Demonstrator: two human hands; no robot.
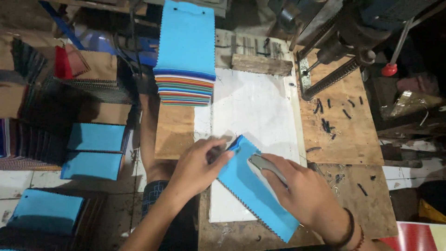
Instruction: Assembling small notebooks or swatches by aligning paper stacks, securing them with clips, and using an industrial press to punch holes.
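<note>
The left hand (197,167) pinches the upper corner of a blue swatch (253,190) lying slantwise on the white board (260,107), while the right hand (302,190) presses down on it, fingers closed around a grey tool (267,166). Beyond them stands a swatch stack (186,56), with the drill press (334,42) to the right.

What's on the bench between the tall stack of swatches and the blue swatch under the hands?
In the head view, only bare white sheet and a strip of plywood lie between the swatch stack and the blue swatch.
</note>
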